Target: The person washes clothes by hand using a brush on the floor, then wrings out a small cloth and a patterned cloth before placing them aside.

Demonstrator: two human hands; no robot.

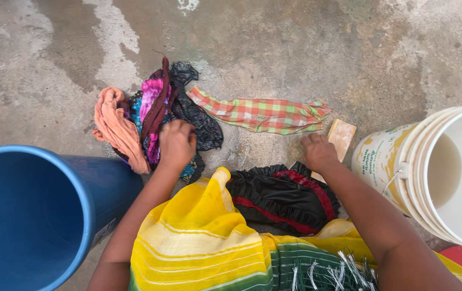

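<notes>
My left hand (176,143) is closed on the dark patterned cloth (201,121) at the edge of a heap of wet clothes (152,108) on the concrete floor. An orange cloth (115,126) lies at the heap's left side. My right hand (319,152) rests fingers-down on the floor beside a pale rectangular soap bar or block (342,137), touching its near edge. A red-and-green checked cloth (260,114) is stretched flat between the two hands. A black garment with red trim (285,196) lies just in front of me.
A large blue drum (88,215) stands at the left, close to my left arm. White stacked buckets (419,178) holding water stand at the right. My yellow and green garment (204,242) fills the bottom. The wet concrete floor (295,48) stretches ahead.
</notes>
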